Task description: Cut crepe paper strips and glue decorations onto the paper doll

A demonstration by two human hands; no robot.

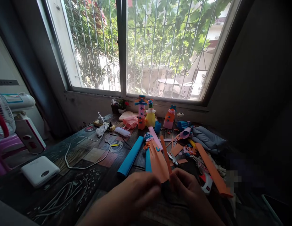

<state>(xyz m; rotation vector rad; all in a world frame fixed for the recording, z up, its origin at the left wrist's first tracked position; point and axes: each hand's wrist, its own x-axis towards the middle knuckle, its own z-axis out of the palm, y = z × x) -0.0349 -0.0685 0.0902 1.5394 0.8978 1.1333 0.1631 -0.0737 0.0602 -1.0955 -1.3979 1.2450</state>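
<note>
My right hand [188, 186] pinches the lower end of a narrow orange paper strip [165, 153], which stands up from my fingers. Close beside it, my left hand [136, 193] is closed with its fingers curled; whatever it may hold is hidden. Just beyond both hands lies a decorated figure in an orange and blue crepe-paper dress [157, 161]. A blue paper roll [131, 156] rests to its left, and a pink strip [155, 138] lies behind it. Scissors [173, 159] lie open to the right of the orange strip.
Several decorated paper-covered figures, one a yellow-skirted figure [150, 119], stand under the window. Orange scraps, a long orange roll [213, 169] and a tape dispenser [206, 183] lie on the right. A white box [40, 171], cables [72, 167] and a fan [4, 114] are on the left.
</note>
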